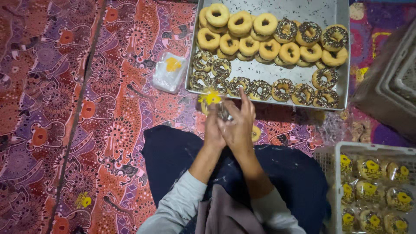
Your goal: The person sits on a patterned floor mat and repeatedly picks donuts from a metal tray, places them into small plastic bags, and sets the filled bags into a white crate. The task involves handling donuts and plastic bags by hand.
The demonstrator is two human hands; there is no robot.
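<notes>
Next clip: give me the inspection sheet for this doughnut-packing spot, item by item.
Surface: patterned cloth over the floor.
Job's things: clear wrapper with yellow label held between both hands; metal tray of plain and sprinkled doughnuts.
Clutter: stack of spare wrappers left of the tray; white crate of wrapped doughnuts at lower right.
Grippers: left hand and right hand pressed together, fingers closed on the wrapper.
Cables: nothing seen.
Surroundings: grey crate at right edge.
</notes>
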